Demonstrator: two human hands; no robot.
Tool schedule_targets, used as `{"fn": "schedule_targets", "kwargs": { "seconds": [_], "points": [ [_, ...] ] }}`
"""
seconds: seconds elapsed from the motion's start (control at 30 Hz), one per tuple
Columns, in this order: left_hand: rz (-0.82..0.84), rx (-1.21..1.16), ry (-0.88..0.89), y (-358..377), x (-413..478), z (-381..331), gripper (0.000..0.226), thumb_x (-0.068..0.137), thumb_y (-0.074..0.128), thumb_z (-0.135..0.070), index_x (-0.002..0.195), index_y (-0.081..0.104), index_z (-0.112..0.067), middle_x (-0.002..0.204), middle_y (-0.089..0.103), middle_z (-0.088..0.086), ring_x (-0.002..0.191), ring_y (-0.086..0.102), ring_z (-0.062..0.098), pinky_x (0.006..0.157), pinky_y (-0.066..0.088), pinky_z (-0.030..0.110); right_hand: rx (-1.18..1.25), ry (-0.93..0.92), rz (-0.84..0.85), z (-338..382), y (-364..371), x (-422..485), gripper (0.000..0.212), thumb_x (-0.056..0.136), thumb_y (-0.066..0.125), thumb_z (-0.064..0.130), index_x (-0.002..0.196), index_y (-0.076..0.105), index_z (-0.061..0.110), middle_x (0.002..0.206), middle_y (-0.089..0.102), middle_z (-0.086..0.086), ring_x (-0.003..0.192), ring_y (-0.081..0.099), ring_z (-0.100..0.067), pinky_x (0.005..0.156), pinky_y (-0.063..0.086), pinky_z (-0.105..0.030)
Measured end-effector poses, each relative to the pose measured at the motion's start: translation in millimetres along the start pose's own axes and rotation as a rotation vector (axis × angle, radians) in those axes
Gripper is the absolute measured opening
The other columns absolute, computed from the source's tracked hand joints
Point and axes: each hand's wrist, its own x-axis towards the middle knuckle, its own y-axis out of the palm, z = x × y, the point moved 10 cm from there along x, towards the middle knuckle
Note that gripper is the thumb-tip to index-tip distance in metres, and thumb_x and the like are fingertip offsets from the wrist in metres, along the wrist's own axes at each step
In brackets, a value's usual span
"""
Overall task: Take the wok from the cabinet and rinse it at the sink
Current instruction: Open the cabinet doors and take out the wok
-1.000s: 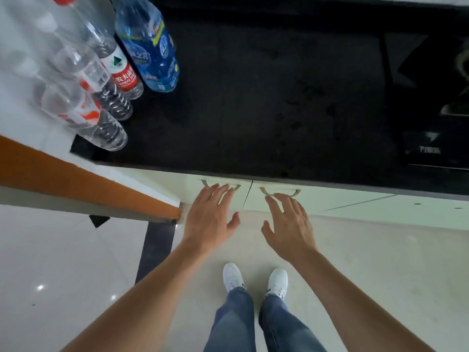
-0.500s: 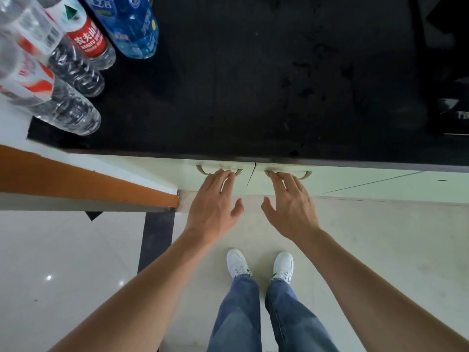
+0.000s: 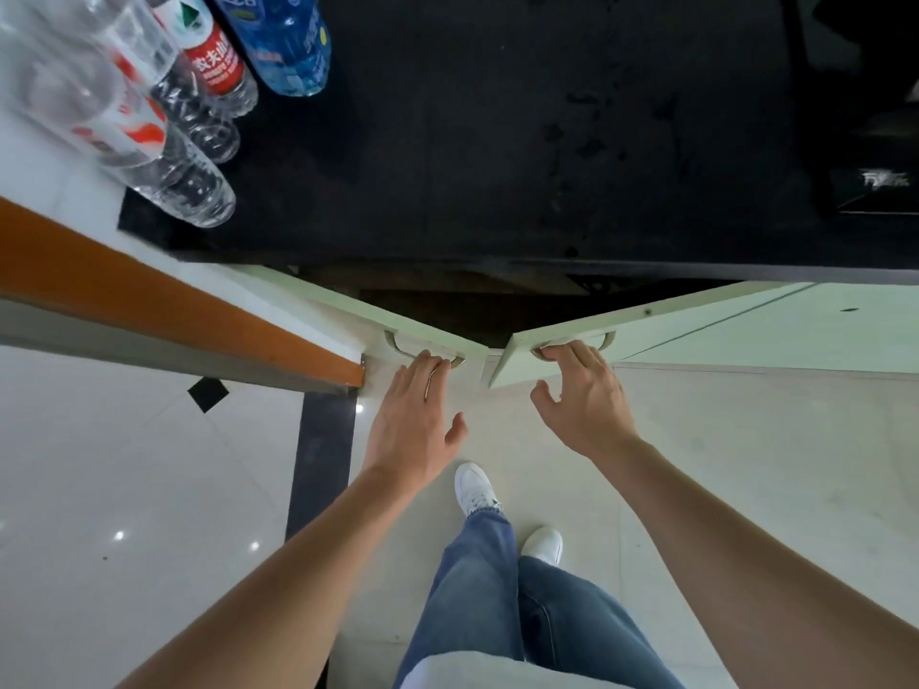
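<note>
Wok not in sight; I judge it lies in the dark cabinet [image 3: 472,310] at mid-frame, whose inside I cannot make out. My left hand [image 3: 415,420] hooks its fingers round the left handle [image 3: 398,348], and my right hand [image 3: 582,400] round the right handle [image 3: 606,340]. The left door [image 3: 378,315] and right door [image 3: 671,320] stand partly open under the black table [image 3: 497,141]. I take this for the opening step. Next I should pull both doors wide, then stoop to find the wok.
</note>
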Motion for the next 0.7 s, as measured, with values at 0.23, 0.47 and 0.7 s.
{"fn": "schedule_targets", "kwargs": {
  "seconds": [0.23,0.47,0.7],
  "points": [
    [0.017,-0.001,-0.073,7,-42,7,0.072,0.086,0.068,-0.044,0.143,0.037,-0.013,0.148,0.045,0.008,0.139,0.043,0.023,0.113,0.038,0.038,0.010,-0.035,0.048,-15,-2,-52,0.038,0.085,0.069,0.021,0.120,0.065,0.006,0.119,0.065,-0.008,0.114,0.058,-0.027,0.095,0.049,-0.037],
    [0.002,-0.061,-0.199,8,-103,24,0.070,0.085,0.070,-0.041,0.140,0.036,-0.015,0.147,0.043,0.005,0.138,0.044,0.022,0.111,0.043,0.041,0.016,-0.040,0.009,-50,-14,-136,0.038,0.080,0.070,0.029,0.104,0.063,0.000,0.106,0.066,-0.012,0.101,0.059,-0.029,0.082,0.053,-0.033],
    [-0.080,-0.251,-0.441,-7,-150,63,0.067,0.092,0.058,-0.047,0.144,0.039,-0.009,0.141,0.051,0.012,0.129,0.052,0.028,0.099,0.053,0.044,0.005,0.119,-0.027,-105,-38,-190,0.031,0.085,0.072,0.030,0.096,0.065,0.002,0.106,0.067,-0.010,0.097,0.063,-0.031,0.078,0.059,-0.041]
  ]
}}
